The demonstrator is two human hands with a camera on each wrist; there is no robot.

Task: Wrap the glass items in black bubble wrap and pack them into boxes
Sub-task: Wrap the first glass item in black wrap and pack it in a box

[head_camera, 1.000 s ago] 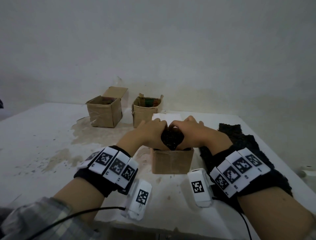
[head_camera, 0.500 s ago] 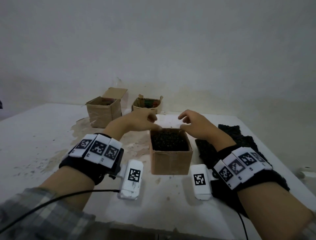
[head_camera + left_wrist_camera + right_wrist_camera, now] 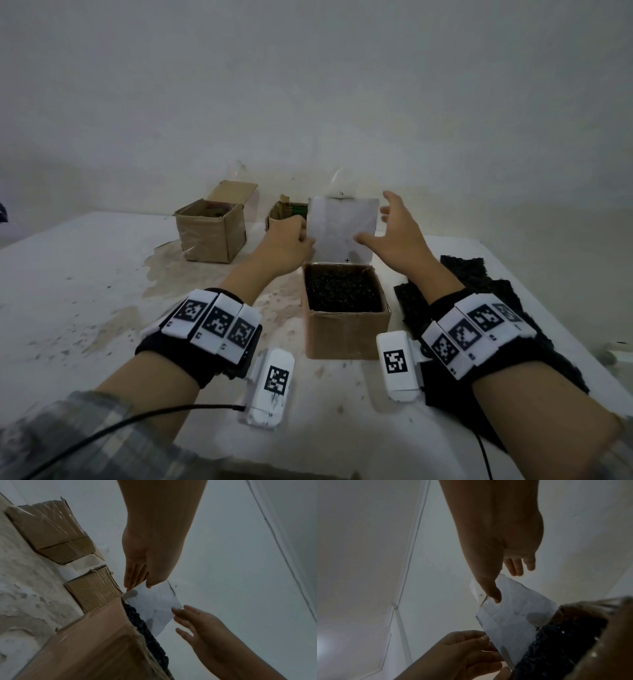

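Observation:
A brown cardboard box (image 3: 346, 334) stands at the table's middle, filled to the rim with a black bubble-wrap bundle (image 3: 342, 291); no glass shows. Its white lid flap (image 3: 342, 228) stands upright at the far side. My left hand (image 3: 286, 246) pinches the flap's left edge between thumb and fingers (image 3: 135, 582). My right hand (image 3: 394, 233) is spread at the flap's right edge, its thumb (image 3: 494, 596) touching the flap's face and its fingers straight beyond it. The wrist views show the flap (image 3: 154, 605) (image 3: 513, 615) between the two hands.
Loose black bubble-wrap sheets (image 3: 479, 284) lie on the white table (image 3: 85, 274) under my right forearm. Two open cardboard boxes (image 3: 210, 229) (image 3: 284, 212) stand at the back by the wall. A small white object (image 3: 616, 353) sits at the right edge.
Both hands were pressing the black bundle down into the box. They let go, rose and moved to the far side, and the white flap now stands raised.

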